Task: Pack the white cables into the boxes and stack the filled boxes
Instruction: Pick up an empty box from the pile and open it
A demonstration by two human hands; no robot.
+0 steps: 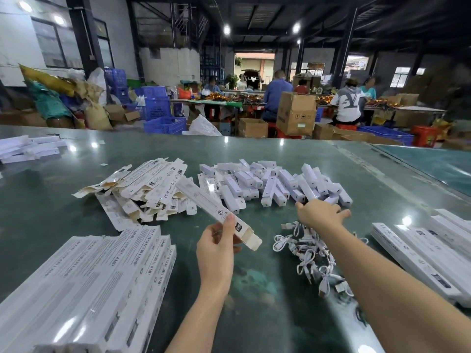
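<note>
The left hand (216, 247) pinches a long white box (216, 208) near its open end, while the right hand (319, 212), fingers spread, reaches over the cable pile (305, 253) beside it.

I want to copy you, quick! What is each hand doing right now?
Left hand: grips a long white box, open end toward the person.
Right hand: open, fingers spread, holding nothing, above the white cables.

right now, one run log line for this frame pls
left hand: holds open-ended box | right hand: open, reaching toward small white units | cables: loose on table
</note>
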